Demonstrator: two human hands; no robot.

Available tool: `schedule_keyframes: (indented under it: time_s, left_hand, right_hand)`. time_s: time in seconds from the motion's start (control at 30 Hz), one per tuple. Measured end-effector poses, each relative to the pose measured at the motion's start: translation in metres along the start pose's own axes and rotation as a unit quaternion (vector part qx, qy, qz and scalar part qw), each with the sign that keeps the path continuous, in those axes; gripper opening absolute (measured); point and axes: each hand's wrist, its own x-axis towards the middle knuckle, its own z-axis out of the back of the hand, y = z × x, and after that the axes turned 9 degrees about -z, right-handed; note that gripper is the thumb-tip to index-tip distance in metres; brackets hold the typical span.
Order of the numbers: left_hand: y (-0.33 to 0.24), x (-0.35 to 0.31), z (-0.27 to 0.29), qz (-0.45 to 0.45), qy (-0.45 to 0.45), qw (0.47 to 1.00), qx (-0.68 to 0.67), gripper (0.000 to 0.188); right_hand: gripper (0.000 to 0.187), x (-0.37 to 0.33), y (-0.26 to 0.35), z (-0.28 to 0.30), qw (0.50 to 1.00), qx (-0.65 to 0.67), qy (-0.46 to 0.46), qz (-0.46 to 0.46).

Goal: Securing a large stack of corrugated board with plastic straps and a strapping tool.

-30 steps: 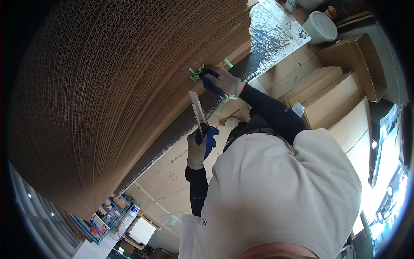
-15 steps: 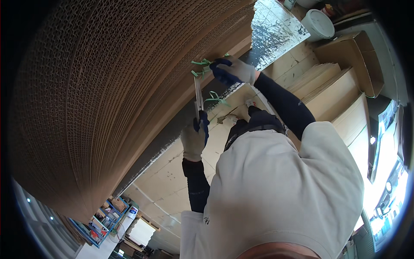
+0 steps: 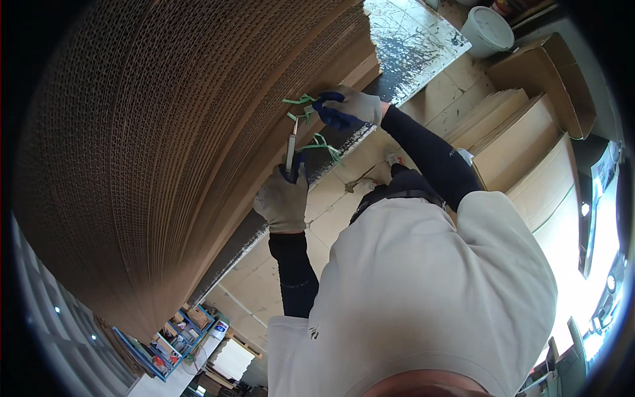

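A tall stack of corrugated cardboard sheets (image 3: pixel 211 132) fills the left side, its fluted edges showing. My left hand (image 3: pixel 283 198), in a grey and navy work glove, is closed round a box cutter (image 3: pixel 291 149). The blade points up and its tip is at a green strap (image 3: pixel 299 100) by the side of the stack. My right hand (image 3: pixel 354 106), gloved alike, pinches the strap just right of the blade. More looped green strap (image 3: pixel 325 145) hangs below, over the edge of the worn dark table (image 3: pixel 417 40) beneath the cardboard.
Cardboard sheets (image 3: pixel 522 145) and an open carton (image 3: pixel 546 73) stand at the right. A white bucket (image 3: pixel 488 32) is at the upper right. Blue shelving (image 3: pixel 165 351) with small items stands at the lower left. Tiled floor (image 3: pixel 331 212) shows between the table and my body.
My left hand has moved up and left with the box cutter, bringing its blade to the green strap. My right hand has shifted slightly left, still at the strap.
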Motion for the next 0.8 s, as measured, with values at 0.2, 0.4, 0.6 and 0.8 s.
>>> schedule_keyframes:
  time_s: [0.2,0.4,0.6,0.8]
  left_hand:
    - [-0.004,0.008,-0.006,-0.011,-0.099,0.995,0.009,0.047]
    - [-0.004,0.013,-0.019,0.03,-0.072,0.994,-0.077,0.039]
    - [-0.065,0.0,0.007,-0.107,-0.142,0.968,-0.177,0.03]
    - [-0.125,-0.019,0.036,-0.274,-0.203,0.905,-0.256,0.026]
  right_hand:
    - [0.028,-0.01,0.007,-0.008,0.999,-0.005,0.012,0.044]
    - [0.026,-0.005,-0.004,-0.009,0.998,0.007,0.011,0.06]
    - [0.03,0.019,-0.036,0.016,0.768,-0.452,-0.178,0.418]
    - [0.036,0.042,-0.054,0.02,0.857,-0.369,-0.155,0.324]
